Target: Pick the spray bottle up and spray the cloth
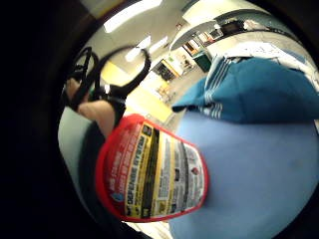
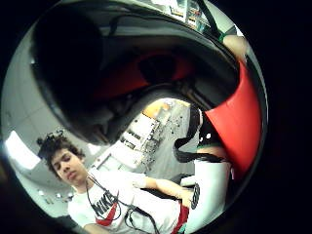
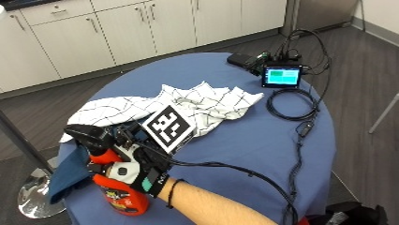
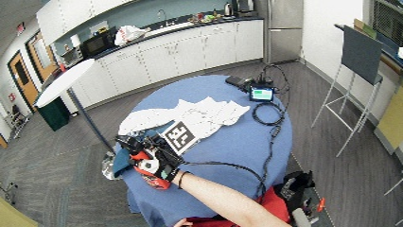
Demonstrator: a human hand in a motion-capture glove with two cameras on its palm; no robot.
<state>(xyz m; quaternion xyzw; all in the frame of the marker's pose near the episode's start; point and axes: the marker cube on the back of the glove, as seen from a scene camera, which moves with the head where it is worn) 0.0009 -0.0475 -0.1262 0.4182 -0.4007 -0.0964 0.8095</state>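
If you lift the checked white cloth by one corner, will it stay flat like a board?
Probably not. The checked cloth lies rumpled in soft folds on the blue table, so it would likely droop and hang. It looks thin, so it is probably light. It would more likely bunch up than slide if pushed.

An office break-room kitchen: white cabinets (image 4: 189, 52), countertop microwave (image 4: 96, 44), fridge (image 4: 284, 28).

Red spray bottle (image 3: 122, 197) with a black top, white black-checked cloth (image 3: 187, 105), teal cloth (image 3: 67, 173), blue desk (image 3: 249, 136).
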